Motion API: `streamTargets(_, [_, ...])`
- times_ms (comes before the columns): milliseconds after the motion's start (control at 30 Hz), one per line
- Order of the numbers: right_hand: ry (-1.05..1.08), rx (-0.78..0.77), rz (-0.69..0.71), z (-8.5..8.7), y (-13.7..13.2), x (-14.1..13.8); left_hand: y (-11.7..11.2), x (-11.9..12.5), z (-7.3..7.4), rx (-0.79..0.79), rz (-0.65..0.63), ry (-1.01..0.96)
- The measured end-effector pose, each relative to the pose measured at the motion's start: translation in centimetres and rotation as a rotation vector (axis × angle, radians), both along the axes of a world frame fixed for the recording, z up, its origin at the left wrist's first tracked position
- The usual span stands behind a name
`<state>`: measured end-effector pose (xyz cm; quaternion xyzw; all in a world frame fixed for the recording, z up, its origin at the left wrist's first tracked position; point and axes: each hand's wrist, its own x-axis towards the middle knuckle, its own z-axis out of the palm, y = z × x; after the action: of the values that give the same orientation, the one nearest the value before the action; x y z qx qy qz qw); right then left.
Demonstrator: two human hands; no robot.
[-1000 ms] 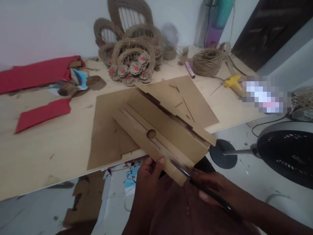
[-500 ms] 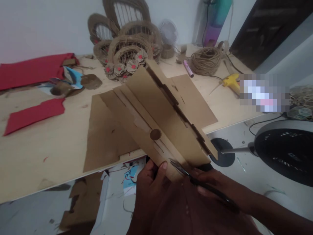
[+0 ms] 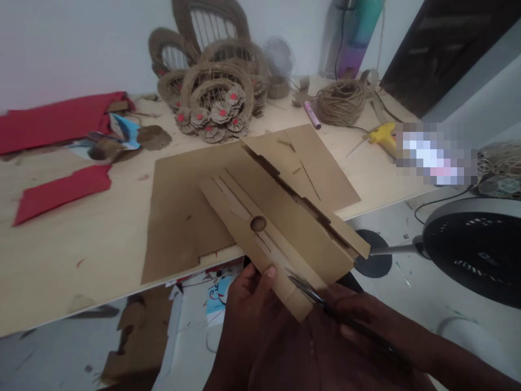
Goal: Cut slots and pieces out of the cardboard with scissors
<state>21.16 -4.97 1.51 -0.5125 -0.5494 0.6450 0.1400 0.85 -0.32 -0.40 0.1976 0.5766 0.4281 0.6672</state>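
One carton (image 3: 287, 209) angled over the worktop (image 3: 52, 266) edge | left hand (image 3: 247, 296): grip pinching its near strip | right hand (image 3: 366, 315): grip wrapped round scissors (image 3: 311, 292), blades right at the carton!

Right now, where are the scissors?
Low, right of centre in the head view, the scissors are in the right hand, blades at cardboard near the left hand.

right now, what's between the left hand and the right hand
In the head view, the near end of the cardboard and the scissors blades lie between left hand and right hand.
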Motion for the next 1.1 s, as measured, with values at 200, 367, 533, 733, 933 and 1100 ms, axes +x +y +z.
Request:
streamTargets(200, [0.024, -0.133, -0.055, -1.1, -2.5, 1.2, 0.2, -0.6, -0.3, -0.044, 0.013, -0.092])
streamTargets(367, [0.027, -0.148, -0.088, -1.4, -3.7, 1.9, 0.4, 0.0, 0.4, -0.059, 0.073, -0.192])
streamTargets(533, [0.012, -0.106, -0.112, -2.1, -4.3, 1.9, 0.3, 0.8, 1.1, -0.104, 0.183, -0.259])
streamTargets(733, [0.021, -0.135, -0.122, -2.1, -4.9, 2.0, 0.0, 1.3, 1.1, -0.079, 0.196, -0.205])
streamTargets(933, [0.132, -0.155, -0.111, -1.4, -4.0, 1.7, -0.2, 1.5, 0.8, -0.025, 0.15, -0.181])
streamTargets(1100, [0.185, -0.097, -0.161, -2.0, -3.8, 1.0, -0.8, 1.7, 0.0, -0.027, 0.114, -0.209])
